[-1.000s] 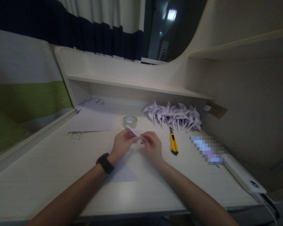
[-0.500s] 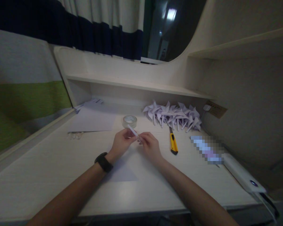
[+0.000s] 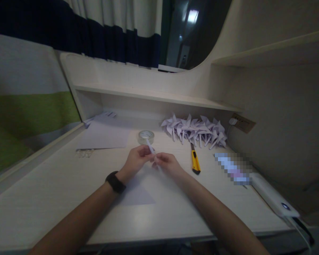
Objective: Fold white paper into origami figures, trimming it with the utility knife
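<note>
Both hands pinch one narrow white folded paper strip (image 3: 150, 148) just in front of the clear tape roll (image 3: 146, 136): left hand (image 3: 135, 161) fingers closed on its upper part, right hand (image 3: 168, 164) closed on the lower end.

Risks, as I judge them:
- opposing pull or twist tears or creases the thin strip
- dim light, so folds may misalign
- yellow utility knife (image 3: 194, 161) right of the roll, near the right wrist; a sweep could knock it

Versus 1 s ago: strip has turned steeper, now nearly upright, and the hands sit closer together.
</note>
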The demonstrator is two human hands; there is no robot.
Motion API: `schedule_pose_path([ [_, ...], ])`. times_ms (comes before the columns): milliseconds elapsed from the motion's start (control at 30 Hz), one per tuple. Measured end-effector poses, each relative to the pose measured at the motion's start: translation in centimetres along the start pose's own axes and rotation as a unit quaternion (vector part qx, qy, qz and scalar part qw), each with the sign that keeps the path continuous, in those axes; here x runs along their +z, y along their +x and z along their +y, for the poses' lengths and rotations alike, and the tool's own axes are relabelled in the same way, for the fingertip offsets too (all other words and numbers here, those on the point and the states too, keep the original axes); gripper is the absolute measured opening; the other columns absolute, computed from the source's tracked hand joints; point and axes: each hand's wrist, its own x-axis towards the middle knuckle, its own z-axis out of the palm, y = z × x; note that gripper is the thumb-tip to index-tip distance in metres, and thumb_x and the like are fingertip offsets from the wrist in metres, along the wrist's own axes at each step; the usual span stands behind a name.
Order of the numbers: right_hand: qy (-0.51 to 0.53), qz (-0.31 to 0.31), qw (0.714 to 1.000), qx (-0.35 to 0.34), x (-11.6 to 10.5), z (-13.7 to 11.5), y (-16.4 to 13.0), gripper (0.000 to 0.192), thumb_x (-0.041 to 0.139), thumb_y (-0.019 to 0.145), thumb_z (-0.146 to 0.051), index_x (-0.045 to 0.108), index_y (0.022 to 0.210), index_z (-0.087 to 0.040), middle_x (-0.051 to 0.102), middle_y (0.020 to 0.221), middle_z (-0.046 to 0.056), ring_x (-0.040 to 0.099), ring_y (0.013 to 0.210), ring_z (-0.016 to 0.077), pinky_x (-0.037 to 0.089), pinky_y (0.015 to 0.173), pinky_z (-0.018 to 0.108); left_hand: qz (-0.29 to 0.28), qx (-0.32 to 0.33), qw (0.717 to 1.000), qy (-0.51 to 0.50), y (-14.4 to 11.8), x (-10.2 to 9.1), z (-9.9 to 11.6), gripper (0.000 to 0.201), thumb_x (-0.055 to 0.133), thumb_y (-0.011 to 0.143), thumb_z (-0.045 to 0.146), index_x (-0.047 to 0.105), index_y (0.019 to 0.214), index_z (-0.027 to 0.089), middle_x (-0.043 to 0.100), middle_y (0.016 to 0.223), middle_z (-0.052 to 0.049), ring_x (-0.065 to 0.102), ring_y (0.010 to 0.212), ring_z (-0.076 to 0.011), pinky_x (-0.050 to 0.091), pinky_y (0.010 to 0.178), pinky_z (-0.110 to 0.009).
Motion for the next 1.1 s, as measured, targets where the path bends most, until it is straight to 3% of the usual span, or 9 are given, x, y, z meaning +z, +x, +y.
schedule_pose_path([
  [167,0.103,-0.057,0.991,0.060,-0.12,-0.25,-0.14,0.041,0.066,0.072,-0.054,0.067,0.082,-0.015,0.066,0.073,0.004,0.056,0.056,0.0115,0.043,0.052,0.023,-0.021,-0.018,0.998,-0.060,0.01,-0.16,0.09,0.019,0.074,0.067,0.027,0.065,0.078,0.014,0.066,0.071,-0.003,0.060,0.065,-0.0143,0.048,0.067,-0.027],
  [433,0.031,-0.004,0.999,0.013,0.24,0.65,0.15,0.044,0.063,0.074,-0.058,0.068,0.071,-0.014,0.061,0.062,0.002,0.046,0.048,0.0090,0.037,0.048,0.022,-0.016,-0.033,0.998,-0.048,-0.02,-0.09,-0.52,0.024,0.069,0.073,0.035,0.068,0.081,0.013,0.066,0.071,-0.004,0.059,0.065,-0.0146,0.046,0.063,-0.026],
  [633,0.051,0.005,0.998,0.030,0.42,0.44,0.04,0.040,0.067,0.070,-0.055,0.070,0.076,-0.015,0.061,0.061,0.001,0.045,0.046,0.0087,0.034,0.044,0.021,0.014,-0.038,0.999,-0.005,0.10,-0.09,-0.39,0.025,0.072,0.069,0.034,0.071,0.083,0.014,0.071,0.078,-0.007,0.063,0.071,-0.0178,0.049,0.068,-0.028],
  [800,0.106,-0.020,0.992,0.062,0.06,-0.01,-0.19,0.032,0.075,0.065,-0.044,0.066,0.063,-0.013,0.060,0.056,0.000,0.049,0.048,0.0090,0.038,0.047,0.022,-0.027,-0.022,0.999,-0.003,0.08,-0.16,-0.43,0.026,0.070,0.072,0.036,0.071,0.086,0.015,0.073,0.087,-0.009,0.066,0.082,-0.0211,0.050,0.077,-0.031],
  [933,0.135,-0.042,0.984,0.110,-0.30,-0.05,-0.30,0.030,0.076,0.065,-0.040,0.069,0.073,-0.012,0.065,0.066,0.003,0.055,0.052,0.0099,0.043,0.051,0.022,-0.061,-0.029,0.997,-0.023,0.00,-0.20,-0.39,0.033,0.068,0.074,0.039,0.068,0.096,0.013,0.072,0.093,-0.011,0.066,0.083,-0.0213,0.050,0.077,-0.032],
  [1100,0.128,0.016,0.987,0.096,-0.02,0.42,-0.17,0.031,0.076,0.064,-0.042,0.067,0.064,-0.012,0.064,0.060,0.003,0.053,0.044,0.0092,0.042,0.045,0.022,-0.075,-0.019,0.997,-0.027,-0.03,0.02,-0.51,0.034,0.065,0.077,0.040,0.068,0.099,0.014,0.072,0.094,-0.010,0.066,0.083,-0.0202,0.050,0.077,-0.031],
])
